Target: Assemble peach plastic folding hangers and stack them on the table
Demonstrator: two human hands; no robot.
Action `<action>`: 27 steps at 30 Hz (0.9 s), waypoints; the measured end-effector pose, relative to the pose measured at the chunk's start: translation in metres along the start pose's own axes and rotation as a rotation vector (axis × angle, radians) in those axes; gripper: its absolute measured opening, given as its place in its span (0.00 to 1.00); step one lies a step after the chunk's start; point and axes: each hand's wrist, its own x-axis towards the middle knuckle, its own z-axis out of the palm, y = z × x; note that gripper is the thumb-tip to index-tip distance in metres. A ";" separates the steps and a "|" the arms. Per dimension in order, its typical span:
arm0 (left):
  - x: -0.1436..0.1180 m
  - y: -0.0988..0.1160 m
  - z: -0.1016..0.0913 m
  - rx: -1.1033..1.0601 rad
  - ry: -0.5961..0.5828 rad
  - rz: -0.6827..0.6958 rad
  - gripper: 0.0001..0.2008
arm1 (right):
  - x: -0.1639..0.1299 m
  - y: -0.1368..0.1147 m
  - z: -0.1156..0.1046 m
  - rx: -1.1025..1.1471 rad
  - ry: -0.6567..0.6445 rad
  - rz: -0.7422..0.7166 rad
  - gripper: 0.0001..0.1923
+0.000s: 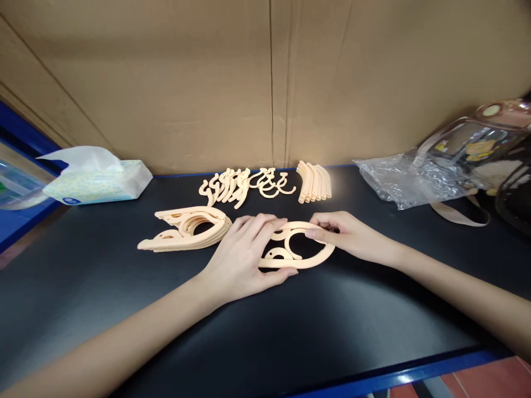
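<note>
Centrally, a peach-coloured folded plastic hanger (pixel 305 251) lies flat on the black tabletop (pixel 290 331), held between both hands. The left hand (pixel 244 257) rests on the hanger's left end, palm down; its fingers (pixel 265 224) lie close together over the upper rim, while the thumb presses against the lower edge, so that the part is gripped between them. The right hand (pixel 346 232) meets the hanger's right end; thumb and forefinger pinch the upper rim, and the remaining fingers curl beneath, where their contact cannot be told.

Just left of the hanger, and apart from it, lies a stack of like hangers (pixel 188 229), laid flat one upon another. Behind the hanger, near the cardboard wall (pixel 265 83), lie three groups of parts in the same colour: a cluster of hooks (pixel 226 188), a few loose hooks (pixel 274 182) just beside it, and a row of curved arm pieces (pixel 314 181) to the right. Far left of the hanger, at the table's rear corner, sits a tissue pack (pixel 97 179) with one sheet standing up. Far right of the hanger lies a crumpled clear plastic bag (pixel 410 179), and beyond it a transparent bag with a strap (pixel 477 143).
</note>
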 end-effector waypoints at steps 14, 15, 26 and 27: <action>0.000 -0.001 -0.001 -0.031 -0.067 0.039 0.28 | 0.003 -0.003 0.002 0.292 -0.017 0.096 0.21; 0.000 -0.001 -0.001 -0.031 -0.072 0.039 0.28 | 0.002 -0.003 0.003 0.305 -0.016 0.100 0.21; 0.000 -0.001 -0.001 -0.070 -0.073 0.040 0.29 | 0.002 -0.003 0.002 0.275 -0.015 0.111 0.22; 0.000 -0.001 0.000 -0.084 -0.075 0.042 0.29 | 0.002 -0.003 0.002 0.274 -0.018 0.107 0.22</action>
